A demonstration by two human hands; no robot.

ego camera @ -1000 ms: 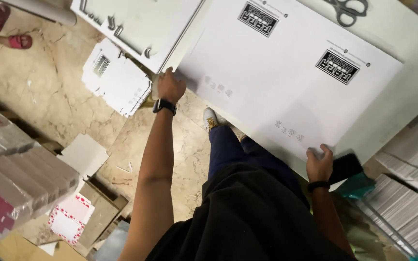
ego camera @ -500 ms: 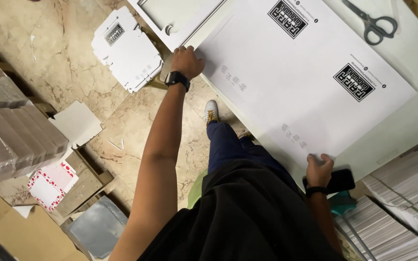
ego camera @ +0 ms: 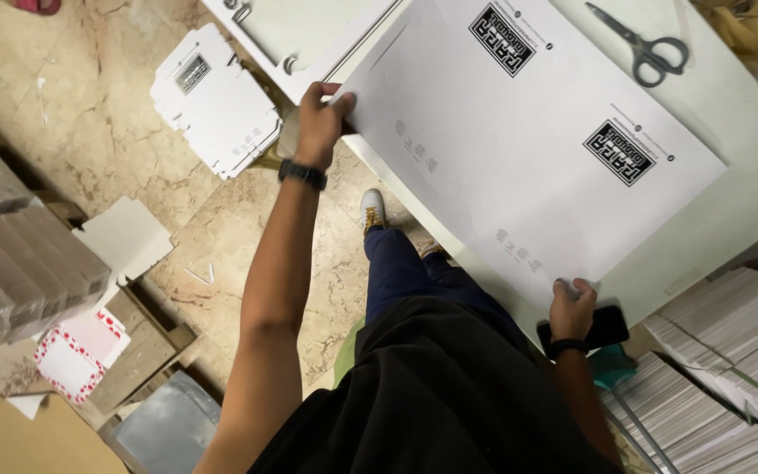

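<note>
A large white printed sheet (ego camera: pixel 528 149) with two black square marks lies on a white table (ego camera: pixel 747 193). My left hand (ego camera: pixel 319 123) grips the sheet's corner at the table edge, a black band on the wrist. My right hand (ego camera: pixel 572 305) pinches the opposite near corner of the same sheet. A black phone (ego camera: pixel 605 326) lies at the table edge beside my right hand. Grey scissors (ego camera: pixel 642 48) rest on the table beyond the sheet.
A stack of white die-cut flat cartons (ego camera: pixel 214 101) sits on the marble floor at left. Wrapped bundles (ego camera: pixel 10 263) and cardboard pieces (ego camera: pixel 125 237) lie lower left. Stacks of white sheets (ego camera: pixel 730 369) stand at right. Another white panel (ego camera: pixel 309 35) lies at top.
The view has shifted, so the table and sheet sit further right and up. My left hand's fingers now curl over the sheet's corner; my right hand stays on the near corner.
</note>
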